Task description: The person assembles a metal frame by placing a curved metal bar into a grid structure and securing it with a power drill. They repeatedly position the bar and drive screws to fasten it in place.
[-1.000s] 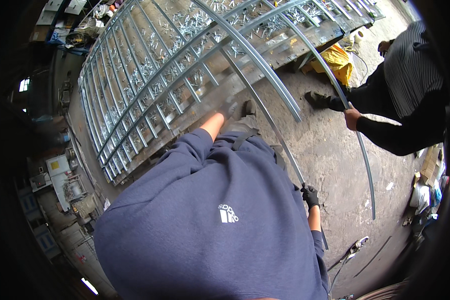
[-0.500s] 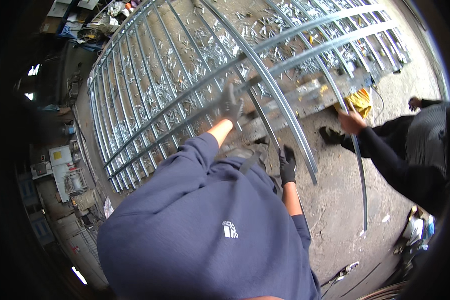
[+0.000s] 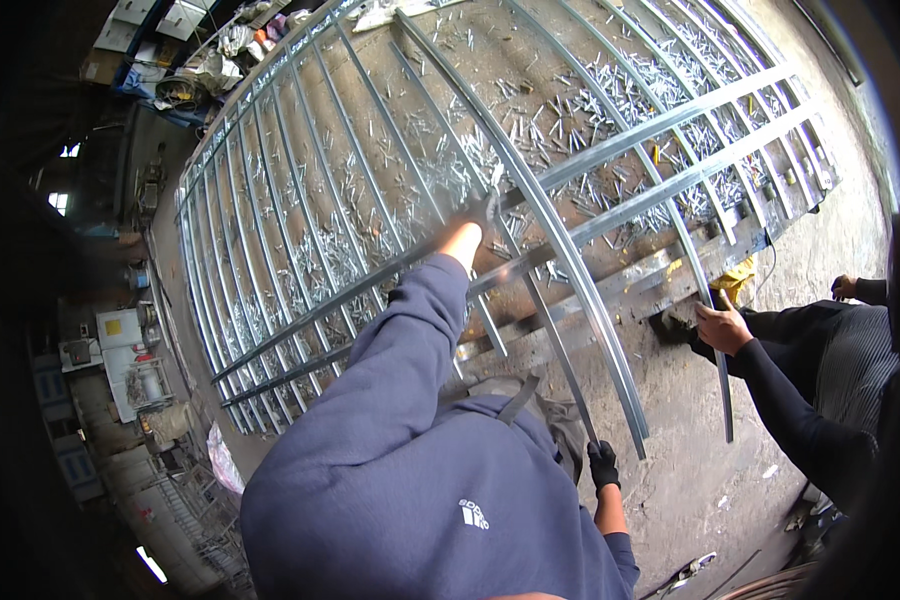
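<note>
A long grey steel bar (image 3: 560, 350) is gripped by the gloved right hand (image 3: 602, 466) at its near end and by the left hand (image 3: 482, 212) higher up, over the barred gate frame (image 3: 300, 250); it likely handles stiff and heavy.

Daylight falls evenly on the steel grille (image 3: 530, 190) in front of me; its bars and the scattered metal offcuts beneath it give small bright glints, none blown out. Left of the grille the workshop drops to deep shade, with only one pale window (image 3: 58, 202) showing. My blue sweatshirt (image 3: 410, 480), below the grille, is softly lit and casts no hard shadow. My left hand (image 3: 480, 212) on a bar is slightly smeared; my right hand (image 3: 603, 466) is sharper. Straight bars bow strongly toward the rim, where a black vignette closes the corners
</note>
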Available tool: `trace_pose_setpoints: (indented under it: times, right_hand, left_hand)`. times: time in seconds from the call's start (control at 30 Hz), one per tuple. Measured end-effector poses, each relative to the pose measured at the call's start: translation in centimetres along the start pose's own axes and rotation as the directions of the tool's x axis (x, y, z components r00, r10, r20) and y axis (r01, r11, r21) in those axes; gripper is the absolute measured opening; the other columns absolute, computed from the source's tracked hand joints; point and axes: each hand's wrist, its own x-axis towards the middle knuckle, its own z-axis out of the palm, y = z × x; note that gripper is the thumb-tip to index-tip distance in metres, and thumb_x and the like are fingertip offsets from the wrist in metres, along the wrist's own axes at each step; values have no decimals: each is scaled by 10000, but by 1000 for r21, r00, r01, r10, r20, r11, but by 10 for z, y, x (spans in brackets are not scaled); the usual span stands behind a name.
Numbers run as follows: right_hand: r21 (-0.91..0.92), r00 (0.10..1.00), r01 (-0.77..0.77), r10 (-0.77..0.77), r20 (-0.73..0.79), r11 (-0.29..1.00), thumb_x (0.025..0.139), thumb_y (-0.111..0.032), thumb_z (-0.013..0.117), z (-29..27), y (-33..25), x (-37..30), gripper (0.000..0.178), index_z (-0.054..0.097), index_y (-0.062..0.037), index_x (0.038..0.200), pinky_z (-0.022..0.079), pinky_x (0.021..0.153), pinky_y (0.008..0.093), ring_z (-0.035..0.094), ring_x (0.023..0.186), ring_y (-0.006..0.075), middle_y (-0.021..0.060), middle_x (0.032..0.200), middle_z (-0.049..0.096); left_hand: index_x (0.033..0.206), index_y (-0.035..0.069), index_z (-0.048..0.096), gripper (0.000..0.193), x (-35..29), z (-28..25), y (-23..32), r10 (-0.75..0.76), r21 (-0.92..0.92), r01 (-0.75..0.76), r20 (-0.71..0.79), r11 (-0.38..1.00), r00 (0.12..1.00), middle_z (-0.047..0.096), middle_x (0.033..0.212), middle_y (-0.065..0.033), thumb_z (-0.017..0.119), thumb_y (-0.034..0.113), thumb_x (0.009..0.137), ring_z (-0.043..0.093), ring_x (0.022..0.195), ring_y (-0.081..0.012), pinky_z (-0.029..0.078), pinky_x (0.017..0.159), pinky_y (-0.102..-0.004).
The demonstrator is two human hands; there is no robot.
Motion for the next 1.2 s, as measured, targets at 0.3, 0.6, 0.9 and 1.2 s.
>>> trace_pose_setpoints:
  times: [0.3, 0.6, 0.9, 1.2]
  right_hand:
    - [382, 827, 558, -532, -182, 736, 1037, -268, 623, 43, -188, 82, 383, 631, 14, 1294, 527, 861, 328, 676, 956, 198, 118, 1048, 726]
    - [349, 965, 232, -261, 38, 908, 1015, -408, 596, 33, -175, 67, 366, 708, -62, 984, 390, 513, 281, 490, 547, 90, -10, 658, 548]
    - [134, 972, 236, -232, -47, 962, 1006, -351, 605, 40, -191, 69, 357, 740, -22, 987, 433, 629, 363, 575, 673, 159, 51, 703, 618]
    - [134, 942, 331, -319, -104, 934, 1024, -424, 561, 49, -184, 75, 455, 695, -9, 897, 453, 638, 430, 637, 704, 251, 180, 754, 647]
  left_hand:
    - [1571, 60, 332, 770, 29, 0, -4, -34, -152, 35, 12, 988, 999, 409, 1545, -210, 633, 448, 978, 389, 1428, -371, 310, 1172, -421]
    - [1546, 60, 384, 694, 44, 3, -5, -19, -279, 5, -46, 960, 999, 500, 1483, -213, 615, 432, 1008, 472, 1375, -357, 368, 1133, -394]
    - [1530, 39, 371, 646, 48, 15, -22, 120, -160, -161, -241, 974, 963, 624, 1342, -178, 629, 344, 1023, 664, 1011, -280, 564, 798, -393]
    - [1565, 75, 289, 687, 33, -1, -13, 30, -297, -54, -85, 953, 996, 535, 1428, -176, 624, 337, 1025, 660, 1028, -283, 571, 744, -386]
